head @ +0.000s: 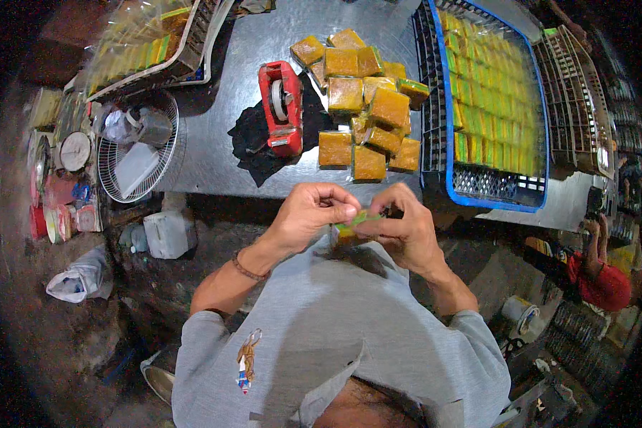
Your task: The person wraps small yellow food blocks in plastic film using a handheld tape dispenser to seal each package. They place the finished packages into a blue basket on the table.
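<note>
Close to my body, off the near edge of the metal table, my left hand [315, 214] and my right hand [404, 227] meet at a small yellow-green wrapped block [345, 231]. Fingertips of both hands pinch green and clear wrapping at its top; the right hand is slightly blurred. Beyond them lies a loose pile of wrapped orange-brown square blocks [388, 107], some with green sides. Left of the pile, a red tape dispenser [282, 109] with a roll of clear tape rests on a black cloth [249, 140].
A blue-rimmed plastic crate [448, 155] holds rows of wrapped yellow-green blocks at right. Another crate [184, 53] with wrapped blocks stands upper left, near a white wire basket [175, 134] holding plastic containers. A person in red [602, 283] is at far right.
</note>
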